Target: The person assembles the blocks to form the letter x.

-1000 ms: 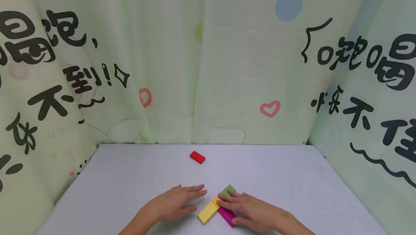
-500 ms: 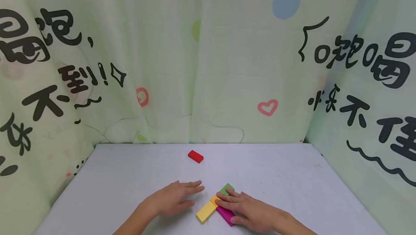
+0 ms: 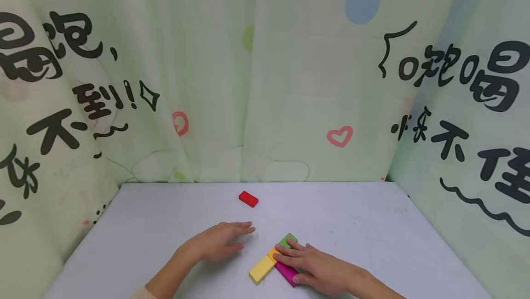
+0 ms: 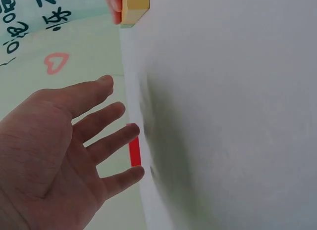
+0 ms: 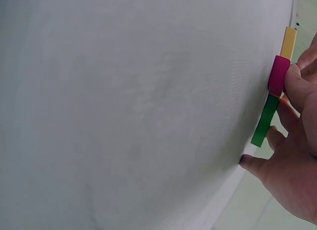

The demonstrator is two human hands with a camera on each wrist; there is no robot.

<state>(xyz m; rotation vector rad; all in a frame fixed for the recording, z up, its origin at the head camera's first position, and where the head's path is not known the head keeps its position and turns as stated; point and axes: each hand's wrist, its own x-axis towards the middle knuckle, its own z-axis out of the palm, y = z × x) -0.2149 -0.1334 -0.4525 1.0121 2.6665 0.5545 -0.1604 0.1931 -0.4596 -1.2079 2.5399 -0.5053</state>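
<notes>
In the head view, my left hand (image 3: 219, 242) hovers over the table with its fingers spread and straight, holding nothing. Ahead of its fingertips lies a red block (image 3: 248, 199), partly hidden behind the fingers in the left wrist view. My right hand (image 3: 319, 266) rests its fairly straight fingers on a group of blocks, its thumb at the magenta block (image 3: 285, 272). A yellow block (image 3: 262, 269), a small orange block (image 3: 272, 253) and a green block (image 3: 287, 239) form a slanting row. The magenta block branches off near the orange one, which the fingers partly cover.
The white table (image 3: 165, 211) carries the blocks. Its back edge meets a pale green curtain (image 3: 290, 83) with dark lettering, which also hangs along the left and right sides.
My left hand has moved away from the blocks, forward and a little left, toward the red block. The right hand keeps its place on the blocks; the view has shifted slightly.
</notes>
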